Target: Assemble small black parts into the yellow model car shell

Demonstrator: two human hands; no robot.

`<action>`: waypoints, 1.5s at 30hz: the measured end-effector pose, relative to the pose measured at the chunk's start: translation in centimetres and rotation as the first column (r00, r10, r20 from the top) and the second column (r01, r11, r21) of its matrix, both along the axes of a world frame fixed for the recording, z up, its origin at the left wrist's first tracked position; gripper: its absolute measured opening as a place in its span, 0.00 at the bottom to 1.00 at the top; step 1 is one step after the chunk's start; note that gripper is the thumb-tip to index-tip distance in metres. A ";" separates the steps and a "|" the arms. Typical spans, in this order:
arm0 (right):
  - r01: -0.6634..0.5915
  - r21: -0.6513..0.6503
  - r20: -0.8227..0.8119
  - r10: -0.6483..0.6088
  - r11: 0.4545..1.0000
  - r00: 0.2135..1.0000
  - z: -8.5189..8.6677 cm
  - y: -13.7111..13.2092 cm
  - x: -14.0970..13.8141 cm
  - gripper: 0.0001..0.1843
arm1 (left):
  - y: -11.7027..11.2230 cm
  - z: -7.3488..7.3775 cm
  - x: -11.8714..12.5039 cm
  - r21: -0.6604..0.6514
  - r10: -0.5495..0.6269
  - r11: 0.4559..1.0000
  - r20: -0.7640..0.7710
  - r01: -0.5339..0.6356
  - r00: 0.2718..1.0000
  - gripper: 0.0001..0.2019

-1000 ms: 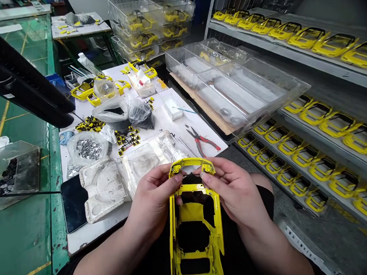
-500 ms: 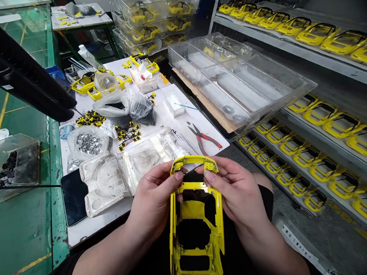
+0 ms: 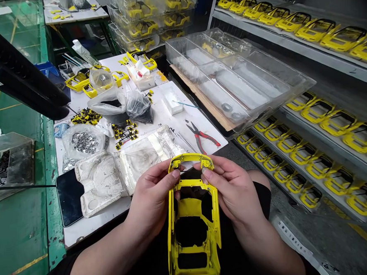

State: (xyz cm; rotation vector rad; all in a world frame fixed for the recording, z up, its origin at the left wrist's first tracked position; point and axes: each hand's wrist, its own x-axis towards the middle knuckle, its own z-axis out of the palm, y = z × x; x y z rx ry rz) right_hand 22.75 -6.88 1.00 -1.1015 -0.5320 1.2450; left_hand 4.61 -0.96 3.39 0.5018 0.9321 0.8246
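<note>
Between my hands is a yellow toy car body shell, its hollow inner side facing me and its curved end pointing away. My left hand grips the far left corner, thumb on the inside near a small dark fitting. At the far right corner, my right hand grips the shell with its thumb beside a matching fitting. The fingers behind the shell are partly hidden. Past the shell on the table lie red-handled pliers and a worn white moulded block.
Bags of silver parts and black parts sit on the white table, with yellow-black pieces nearby. A clear divided tray stands at right. Racks of yellow shells fill the right side. A black arm-like object juts in from upper left.
The view has shifted slightly. A thin dark piece that spanned between my thumbs at the shell's far end no longer shows there. Both hands keep their hold on the shell.
</note>
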 end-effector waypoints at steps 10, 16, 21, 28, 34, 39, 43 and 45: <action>0.004 -0.005 -0.003 -0.004 1.000 1.000 -0.5 0.4 0.2 0.19 | 0.3 -0.1 0.2 -0.035 -0.005 0.999 0.013 0.006 1.000 0.20; -0.015 0.014 -0.019 0.015 1.000 1.000 -1.0 0.5 0.4 0.18 | 0.5 -0.2 0.5 -0.032 0.003 0.999 0.027 -0.002 1.000 0.18; -0.034 0.010 -0.026 0.034 0.999 0.999 -1.3 0.5 0.5 0.18 | 0.5 0.0 0.5 -0.022 0.012 1.000 0.011 -0.012 1.000 0.18; -0.033 -0.007 -0.023 0.033 0.999 0.999 -1.1 0.6 0.4 0.20 | 0.3 -0.3 0.5 0.008 0.026 1.000 0.022 -0.027 0.999 0.18; -0.058 0.004 0.007 0.058 0.998 0.998 -1.6 0.7 0.7 0.19 | 0.4 -1.9 0.0 0.045 -0.013 0.999 0.047 0.011 0.999 0.21; -0.136 -0.022 0.254 0.137 0.990 0.957 -2.7 1.3 1.6 0.26 | 0.1 -3.9 -1.3 0.099 -0.029 0.995 0.107 0.018 0.994 0.35; -0.215 -0.061 0.594 0.209 0.975 0.777 -2.1 3.5 2.3 0.31 | -0.3 -4.9 -2.5 0.085 -0.011 0.996 0.139 -0.001 0.990 0.37; -0.235 -0.037 0.753 0.182 0.971 0.632 -1.0 5.5 2.3 0.27 | -0.6 -5.5 -3.0 0.081 0.018 0.996 0.153 -0.031 0.988 0.34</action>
